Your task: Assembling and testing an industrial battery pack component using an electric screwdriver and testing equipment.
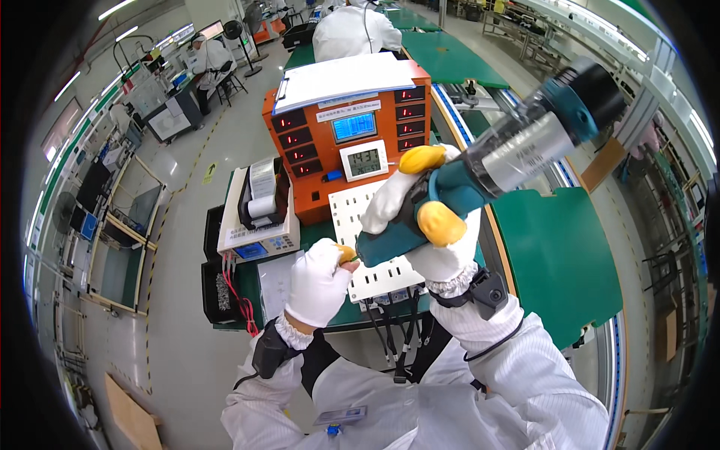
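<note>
My right hand, in a white glove with yellow fingertips, is wrapped round the handle of a teal and black cordless power tool. The tool is held tilted, its wide black end up and to the right and its lower end over a white slotted plate. Beside that lower end, my left hand, gloved in white with a yellow thumb or finger cover, is closed in a pinch. Whatever it pinches is too small to make out. Several black cables come out under the plate's near edge.
An orange box with red displays stands behind the plate, with a small digital clock against it. To the left are a white instrument with red leads and a black bin of small metal parts. A person sits beyond.
</note>
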